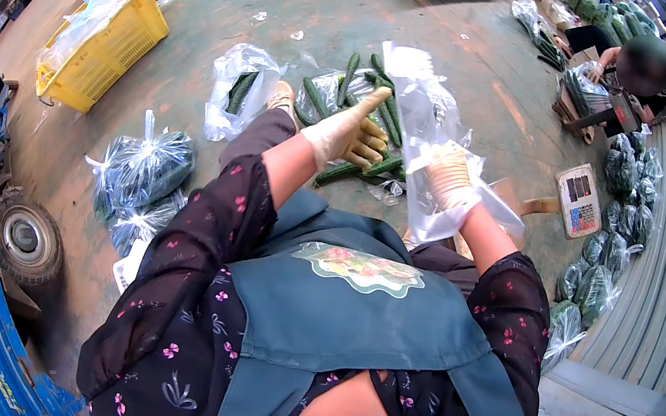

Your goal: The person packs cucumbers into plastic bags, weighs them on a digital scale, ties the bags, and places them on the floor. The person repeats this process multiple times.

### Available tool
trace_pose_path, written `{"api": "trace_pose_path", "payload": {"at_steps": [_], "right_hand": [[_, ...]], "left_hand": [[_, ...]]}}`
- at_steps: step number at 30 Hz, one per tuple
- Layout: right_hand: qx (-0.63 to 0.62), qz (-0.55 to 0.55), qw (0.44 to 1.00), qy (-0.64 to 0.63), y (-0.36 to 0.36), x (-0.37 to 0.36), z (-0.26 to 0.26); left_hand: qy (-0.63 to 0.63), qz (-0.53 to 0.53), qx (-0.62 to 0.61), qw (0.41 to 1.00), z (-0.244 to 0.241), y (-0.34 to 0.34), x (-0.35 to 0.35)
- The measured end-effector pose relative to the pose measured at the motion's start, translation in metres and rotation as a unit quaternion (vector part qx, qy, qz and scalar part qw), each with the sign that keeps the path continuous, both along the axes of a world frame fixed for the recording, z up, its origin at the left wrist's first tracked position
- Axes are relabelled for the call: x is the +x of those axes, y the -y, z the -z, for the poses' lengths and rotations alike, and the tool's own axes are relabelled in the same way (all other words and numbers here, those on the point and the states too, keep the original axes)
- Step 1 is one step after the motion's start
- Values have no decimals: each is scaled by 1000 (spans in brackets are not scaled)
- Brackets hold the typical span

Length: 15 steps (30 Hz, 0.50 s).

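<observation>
My left hand (354,135), in a pale glove with yellowed fingers, hovers above a pile of cucumbers (318,98) with its fingers apart and nothing in them. A clear plastic bag (417,107) is gripped in my gloved right hand (451,173); it stretches up and away from the fist, and its lower part hangs around the wrist. Some cucumbers lie on clear plastic sheeting (328,84) on the floor between my feet. To the left, an open plastic bag (219,98) holds more cucumbers. The fingers of my right hand are partly hidden by the plastic.
Tied bags of cucumbers (146,169) sit at left, near a yellow crate (109,55) and a blue vehicle with a wheel (27,235). At right stand a scale display (579,201) and several filled bags (595,282). Another person (646,68) works at upper right.
</observation>
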State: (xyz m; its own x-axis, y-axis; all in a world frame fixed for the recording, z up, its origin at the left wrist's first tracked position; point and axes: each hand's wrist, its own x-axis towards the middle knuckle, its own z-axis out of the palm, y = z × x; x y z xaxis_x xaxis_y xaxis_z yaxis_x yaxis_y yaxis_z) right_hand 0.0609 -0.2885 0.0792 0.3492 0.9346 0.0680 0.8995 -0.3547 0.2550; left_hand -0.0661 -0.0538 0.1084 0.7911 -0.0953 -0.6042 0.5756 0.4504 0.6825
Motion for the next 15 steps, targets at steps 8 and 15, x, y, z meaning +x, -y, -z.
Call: {"api": "trace_pose_path", "payload": {"at_steps": [8, 15], "right_hand": [[-29, 158, 979, -127, 7, 19, -1], [239, 208, 808, -497, 1, -44, -20]], "left_hand": [[142, 8, 57, 988, 79, 5, 9], [183, -60, 81, 978, 86, 37, -29]]}}
